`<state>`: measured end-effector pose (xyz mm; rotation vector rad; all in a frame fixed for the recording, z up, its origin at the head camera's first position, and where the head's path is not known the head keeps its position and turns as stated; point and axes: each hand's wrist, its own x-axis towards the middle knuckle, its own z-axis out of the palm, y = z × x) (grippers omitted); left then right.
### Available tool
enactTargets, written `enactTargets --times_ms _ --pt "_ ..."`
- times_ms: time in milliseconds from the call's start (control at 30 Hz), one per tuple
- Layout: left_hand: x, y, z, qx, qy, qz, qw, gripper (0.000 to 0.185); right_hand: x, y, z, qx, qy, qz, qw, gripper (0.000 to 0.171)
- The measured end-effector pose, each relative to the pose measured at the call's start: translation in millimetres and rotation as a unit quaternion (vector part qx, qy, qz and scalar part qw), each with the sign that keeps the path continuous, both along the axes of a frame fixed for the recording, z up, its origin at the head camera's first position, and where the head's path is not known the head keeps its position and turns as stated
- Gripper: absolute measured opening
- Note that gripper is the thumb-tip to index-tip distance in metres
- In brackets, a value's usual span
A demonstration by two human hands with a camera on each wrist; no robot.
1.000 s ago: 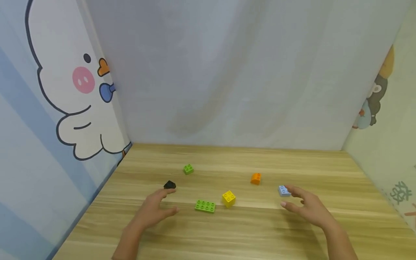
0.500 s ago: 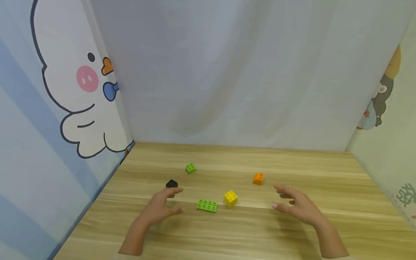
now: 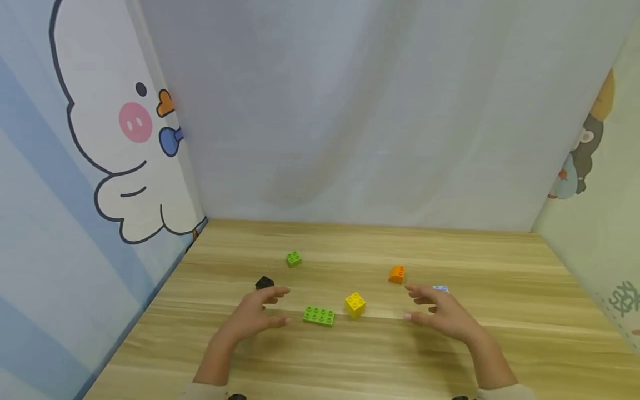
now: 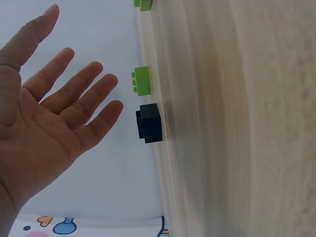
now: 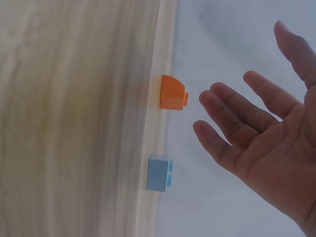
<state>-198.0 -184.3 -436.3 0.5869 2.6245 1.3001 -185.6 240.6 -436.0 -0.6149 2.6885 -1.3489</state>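
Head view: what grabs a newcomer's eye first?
Two bare, open hands hover over a wooden table: the left hand beside a black brick, the right hand just in front of a light blue brick. Between them lie a flat green brick and a yellow brick, with an orange brick and a small green brick farther back. A cartoon duck fills the left wall.
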Motion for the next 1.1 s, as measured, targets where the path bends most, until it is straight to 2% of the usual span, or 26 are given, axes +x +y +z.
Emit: enactTargets --times_ms 433,867,1100 --pt "-14.1 8 -7.0 0.041 -0.066 -0.019 0.9968 0.06 -12.5 -22 -8.1 -0.025 -0.056 0.015 0.998 0.065" --pt "-25.9 9 -11.3 0.036 -0.073 -0.006 0.9966 0.06 -24.5 -45 -13.6 -0.042 -0.066 0.045 0.996 0.065" --pt "-32.1 15 -11.9 0.049 -0.092 -0.029 0.9941 0.062 -30.3 -60 -18.8 -0.048 -0.075 0.048 0.995 0.062"
